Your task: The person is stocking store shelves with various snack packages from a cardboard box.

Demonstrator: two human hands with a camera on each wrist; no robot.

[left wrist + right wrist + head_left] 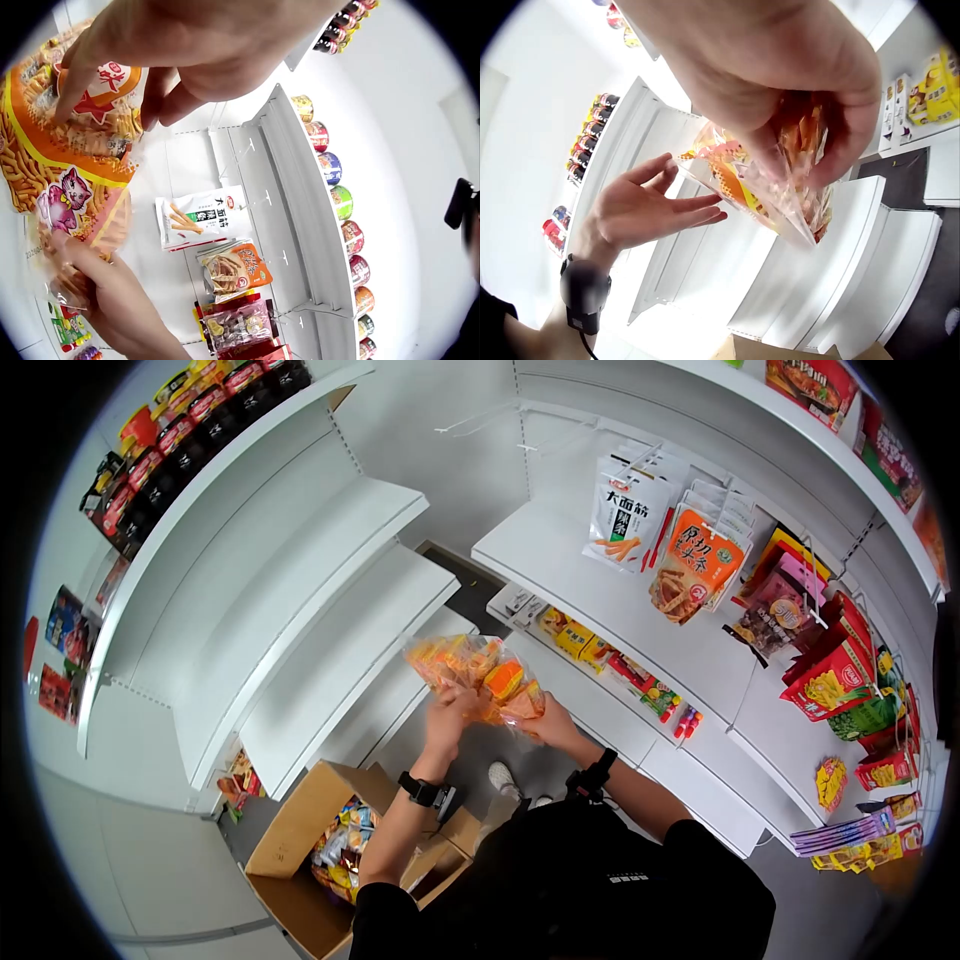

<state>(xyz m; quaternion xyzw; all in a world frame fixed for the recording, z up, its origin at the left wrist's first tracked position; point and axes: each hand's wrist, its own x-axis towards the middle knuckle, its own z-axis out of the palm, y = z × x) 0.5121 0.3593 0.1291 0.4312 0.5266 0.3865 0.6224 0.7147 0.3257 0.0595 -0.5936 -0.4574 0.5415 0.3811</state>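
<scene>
A large clear and orange bag of fried snack sticks [455,657] is held up in front of the chest. On its front, the left wrist view shows a pink cartoon cat and a red star. My right hand [550,723] grips one end of the bag, thumb and fingers bunching the clear plastic, as the right wrist view shows. At the other side is my left hand [641,210], its fingers fairly straight and fingertips right at the bag's edge. Seen from the left wrist, those fingers [79,79] lie across the printed front.
Hanging snack packets [690,550] line the right shelf. On the left stand bare white shelves [330,630], with dark jars [190,445] above. An open cardboard box [275,835] of small packets sits on the floor at lower left. Boxed snacks [575,635] occupy a lower shelf.
</scene>
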